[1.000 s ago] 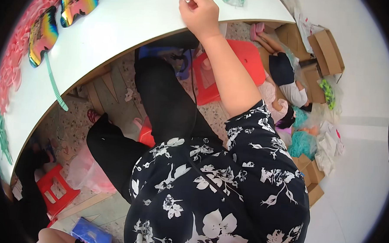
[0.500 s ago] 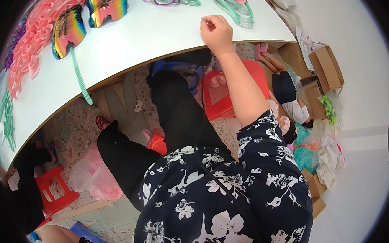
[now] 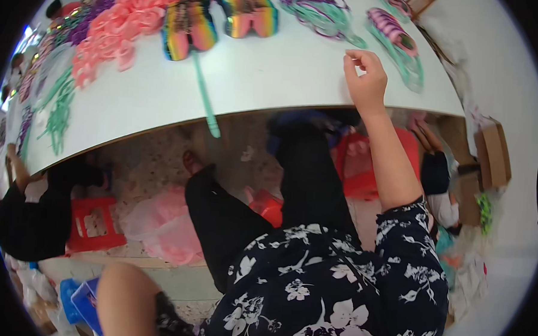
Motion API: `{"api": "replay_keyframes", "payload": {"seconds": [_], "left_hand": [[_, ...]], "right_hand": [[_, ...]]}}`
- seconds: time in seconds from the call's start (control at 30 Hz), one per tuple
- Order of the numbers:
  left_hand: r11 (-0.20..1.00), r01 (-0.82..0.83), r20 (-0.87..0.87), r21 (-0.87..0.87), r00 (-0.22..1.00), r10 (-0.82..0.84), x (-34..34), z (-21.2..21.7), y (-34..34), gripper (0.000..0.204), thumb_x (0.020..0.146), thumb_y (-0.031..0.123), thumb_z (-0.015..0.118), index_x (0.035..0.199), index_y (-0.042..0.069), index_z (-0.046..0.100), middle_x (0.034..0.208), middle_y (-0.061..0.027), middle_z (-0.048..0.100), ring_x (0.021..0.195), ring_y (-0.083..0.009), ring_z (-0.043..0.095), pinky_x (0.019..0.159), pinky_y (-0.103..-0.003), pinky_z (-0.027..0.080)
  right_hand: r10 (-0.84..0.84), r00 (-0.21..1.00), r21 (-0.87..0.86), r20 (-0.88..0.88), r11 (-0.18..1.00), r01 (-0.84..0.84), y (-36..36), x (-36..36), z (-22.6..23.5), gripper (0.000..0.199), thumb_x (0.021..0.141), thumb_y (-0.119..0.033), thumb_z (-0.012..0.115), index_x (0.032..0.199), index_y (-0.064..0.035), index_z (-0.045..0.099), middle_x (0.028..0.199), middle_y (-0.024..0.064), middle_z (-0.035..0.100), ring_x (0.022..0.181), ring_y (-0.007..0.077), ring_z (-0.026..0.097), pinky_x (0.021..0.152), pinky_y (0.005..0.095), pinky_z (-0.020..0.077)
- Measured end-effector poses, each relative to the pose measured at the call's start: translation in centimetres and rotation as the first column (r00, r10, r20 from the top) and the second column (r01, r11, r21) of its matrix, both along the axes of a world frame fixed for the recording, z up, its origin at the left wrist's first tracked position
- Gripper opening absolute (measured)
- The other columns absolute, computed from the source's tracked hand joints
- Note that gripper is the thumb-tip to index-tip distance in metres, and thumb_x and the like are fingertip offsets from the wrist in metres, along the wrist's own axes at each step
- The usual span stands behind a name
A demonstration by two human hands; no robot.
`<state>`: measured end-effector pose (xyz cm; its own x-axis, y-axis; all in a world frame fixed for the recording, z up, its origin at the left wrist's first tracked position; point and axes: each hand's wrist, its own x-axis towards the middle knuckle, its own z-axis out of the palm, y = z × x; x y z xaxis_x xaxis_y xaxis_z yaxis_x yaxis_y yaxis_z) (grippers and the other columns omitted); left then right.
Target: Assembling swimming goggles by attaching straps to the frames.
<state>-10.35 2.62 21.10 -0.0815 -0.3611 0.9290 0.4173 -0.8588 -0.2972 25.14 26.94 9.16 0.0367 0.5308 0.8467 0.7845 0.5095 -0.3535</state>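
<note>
My right hand is over the white table, close to its front edge. Its fingers curl in toward the thumb, and I see nothing held. Just right of it lies a bundle of mint-green straps with a pink-and-purple striped roll on top. Beyond the hand is a tangle of purple and mint straps. Two rainbow-coloured, goggle-shaped pieces rest farther left, and a mint strap runs from one of them over the table edge. Of my left arm only a bent part shows at lower left; its hand is out of view.
Pink looped pieces are heaped at the table's far left, with mint straps nearer. Below are red stools and a pink plastic bag. Another person sits at left. Cardboard boxes and a person stand at right.
The view has swung left, so the table and everything on it appear farther right. My right hand keeps its curled shape near the strap bundle. More of my left arm shows.
</note>
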Motion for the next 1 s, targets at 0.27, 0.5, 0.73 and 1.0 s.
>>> {"api": "replay_keyframes", "payload": {"seconds": [0.27, 0.5, 0.73, 1.0], "left_hand": [[0.877, -0.268, 0.164, -0.398, 0.920, 0.355, -2.0, -8.1, 1.3, 0.025, 0.093, 0.023, 0.057, 0.109, 0.004, 0.062, 0.115, -0.0115, 0.062, 0.101, -0.0276, 0.060, 0.091, -0.044, 0.048], [0.385, -0.621, -0.421, -0.682, 0.765, 0.488, -5.0, -11.0, 10.2, 0.033, 0.075, 0.006, 0.077, 0.106, 0.005, 0.065, 0.105, -0.0113, 0.064, 0.099, -0.0312, 0.060, 0.090, -0.045, 0.045], [0.145, -0.587, -0.483, -0.797, 0.762, 0.431, -14.5, -10.2, 21.2, 0.017, 0.084, 0.008, 0.069, 0.100, 0.006, 0.069, 0.104, -0.0121, 0.069, 0.099, -0.0341, 0.064, 0.087, -0.045, 0.048], [-0.490, -0.692, -0.848, -0.530, 0.434, 0.305, -17.7, -10.3, 35.3, 0.020, 0.092, 0.014, 0.060, 0.111, 0.010, 0.066, 0.103, -0.0123, 0.071, 0.095, -0.0351, 0.068, 0.083, -0.047, 0.054]], "right_hand": [[0.422, 0.868, -0.003, 0.263, 0.900, -0.437, 7.7, -14.1, 1.6, 0.017, 0.079, -0.010, 0.074, 0.096, -0.0084, 0.071, 0.092, 0.0088, 0.066, 0.092, 0.0310, 0.064, 0.081, 0.0418, 0.0529], [0.386, 0.840, -0.070, 0.382, 0.918, -0.390, 10.8, -24.1, 1.1, 0.048, 0.072, -0.017, 0.082, 0.116, -0.0096, 0.067, 0.113, 0.0094, 0.062, 0.104, 0.0303, 0.061, 0.087, 0.0436, 0.0512], [0.435, 0.854, -0.064, 0.286, 0.898, -0.436, 11.3, -25.3, 0.3, 0.043, 0.073, -0.011, 0.081, 0.114, -0.0073, 0.071, 0.110, 0.0088, 0.064, 0.100, 0.0298, 0.062, 0.087, 0.0413, 0.0517], [0.463, 0.851, 0.009, 0.247, 0.878, -0.479, 11.0, -24.6, 0.9, 0.042, 0.073, -0.011, 0.079, 0.115, -0.0092, 0.072, 0.105, 0.0056, 0.066, 0.096, 0.0274, 0.063, 0.083, 0.0395, 0.0501]]}}
